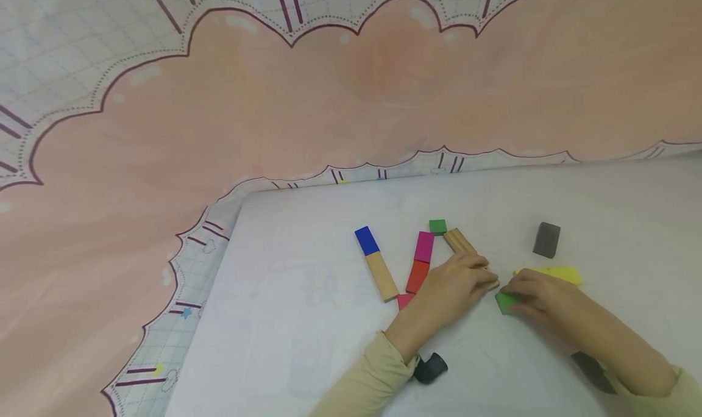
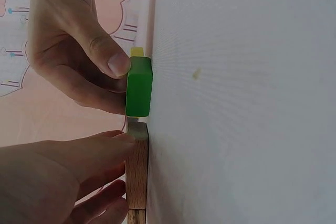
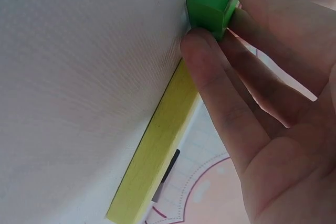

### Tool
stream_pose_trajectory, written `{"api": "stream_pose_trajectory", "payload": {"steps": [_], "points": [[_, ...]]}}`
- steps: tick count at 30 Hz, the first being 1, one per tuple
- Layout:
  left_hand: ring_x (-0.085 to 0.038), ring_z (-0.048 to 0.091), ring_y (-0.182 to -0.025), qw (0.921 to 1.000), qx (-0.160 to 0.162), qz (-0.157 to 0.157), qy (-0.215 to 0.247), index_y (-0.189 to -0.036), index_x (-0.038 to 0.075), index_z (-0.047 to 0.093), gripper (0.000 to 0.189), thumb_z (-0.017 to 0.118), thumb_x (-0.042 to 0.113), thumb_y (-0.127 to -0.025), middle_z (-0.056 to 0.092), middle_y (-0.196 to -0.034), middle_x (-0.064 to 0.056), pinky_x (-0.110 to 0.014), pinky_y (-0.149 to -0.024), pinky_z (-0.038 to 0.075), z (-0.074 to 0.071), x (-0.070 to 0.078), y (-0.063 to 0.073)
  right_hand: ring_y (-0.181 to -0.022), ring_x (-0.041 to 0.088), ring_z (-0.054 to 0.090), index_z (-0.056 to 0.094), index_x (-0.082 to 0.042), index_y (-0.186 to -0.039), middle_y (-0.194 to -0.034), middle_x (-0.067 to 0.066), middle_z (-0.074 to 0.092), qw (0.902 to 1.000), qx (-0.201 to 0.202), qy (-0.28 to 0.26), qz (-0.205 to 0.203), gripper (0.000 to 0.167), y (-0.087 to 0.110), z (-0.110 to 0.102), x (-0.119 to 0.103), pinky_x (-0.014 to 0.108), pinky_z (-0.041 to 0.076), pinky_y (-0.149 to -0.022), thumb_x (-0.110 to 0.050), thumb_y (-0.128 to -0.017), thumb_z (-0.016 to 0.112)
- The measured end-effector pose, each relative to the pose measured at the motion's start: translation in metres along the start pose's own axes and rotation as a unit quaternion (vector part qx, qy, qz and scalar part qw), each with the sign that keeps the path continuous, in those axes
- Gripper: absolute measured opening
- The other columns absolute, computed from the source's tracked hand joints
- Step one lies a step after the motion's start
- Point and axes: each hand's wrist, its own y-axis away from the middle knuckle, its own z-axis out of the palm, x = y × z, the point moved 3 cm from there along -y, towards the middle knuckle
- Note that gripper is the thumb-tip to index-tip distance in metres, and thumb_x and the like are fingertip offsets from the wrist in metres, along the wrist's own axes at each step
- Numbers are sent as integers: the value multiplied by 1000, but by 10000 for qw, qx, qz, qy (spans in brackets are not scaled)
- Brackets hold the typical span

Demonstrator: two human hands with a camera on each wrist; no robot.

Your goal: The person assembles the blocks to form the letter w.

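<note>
In the head view my left hand (image 1: 451, 287) lies across a row of narrow wooden blocks (image 1: 459, 240). Its fairly straight fingers touch the top of a wooden block (image 2: 137, 174) in the left wrist view, where that block's near side is uncovered. Just right of that row, my right hand (image 1: 551, 301) pinches a green block (image 1: 505, 303) between thumb and fingers. The green block (image 2: 139, 87) sits close to the wooden block's end; whether they touch I cannot tell. Behind the right hand a yellow block (image 1: 562, 275) lies flat, partly covered by the fingers.
Left of the hands lie blue (image 1: 367, 240), tan (image 1: 382, 277), magenta (image 1: 424, 246), red (image 1: 418, 275) and pink (image 1: 404, 301) blocks. A small green block (image 1: 437, 227) touches the wooden row's far end. Dark grey (image 1: 546, 240) and black (image 1: 431, 368) pieces lie apart on the white table (image 1: 263, 319).
</note>
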Motion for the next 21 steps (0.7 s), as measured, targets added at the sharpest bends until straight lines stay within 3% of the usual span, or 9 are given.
{"api": "stream_pose_trajectory", "payload": {"steps": [10, 21], "points": [[-6, 50, -130, 10000, -54, 2, -32, -123, 28, 72, 26, 64, 29, -98, 62, -134, 8, -13, -100, 45, 1, 0, 0, -78, 2, 60, 75, -12, -89, -87, -10, 63, 9995, 244, 31, -209, 26, -1, 1, 4, 27, 56, -65, -5, -66, 86], [-6, 50, -131, 10000, -8, 4, -9, -122, 27, 72, 26, 64, 28, -98, 62, -133, 7, -13, -102, 44, 0, 0, 1, -78, -2, 57, 76, -11, -94, -89, -12, 63, 9995, -222, -128, 194, 24, -5, -1, 3, 24, 55, -65, -5, -71, 84]]}}
